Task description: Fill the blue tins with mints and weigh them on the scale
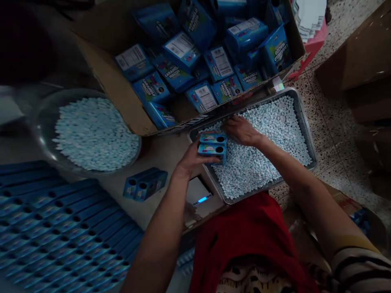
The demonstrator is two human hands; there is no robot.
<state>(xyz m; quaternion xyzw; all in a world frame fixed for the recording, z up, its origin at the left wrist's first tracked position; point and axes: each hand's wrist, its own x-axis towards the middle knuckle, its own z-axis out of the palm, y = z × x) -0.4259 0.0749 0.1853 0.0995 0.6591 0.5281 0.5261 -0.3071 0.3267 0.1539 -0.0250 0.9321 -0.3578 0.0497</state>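
Note:
My left hand (pixel 193 158) grips two small blue candy boxes (pixel 211 149) side by side, above the left edge of a metal tray (pixel 310 142). Small pale blue and white candies (pixel 259 162) fill this tray. Just right of the boxes, my right hand (pixel 241 129) is low over the candies at the tray's far left corner. Its fingers are curled together and partly hidden, so what they hold cannot be made out. Two more blue boxes (pixel 145 184) stand on the table, left of my left forearm.
A large cardboard box (pixel 113 95) of blue candy packs (pixel 220 63) stands behind the tray. To the left is a clear bowl (pixel 45 138) of pale candies. Rows of blue boxes (pixel 67 232) fill the lower left. A small scale (pixel 198 193) with a lit display lies beside the tray.

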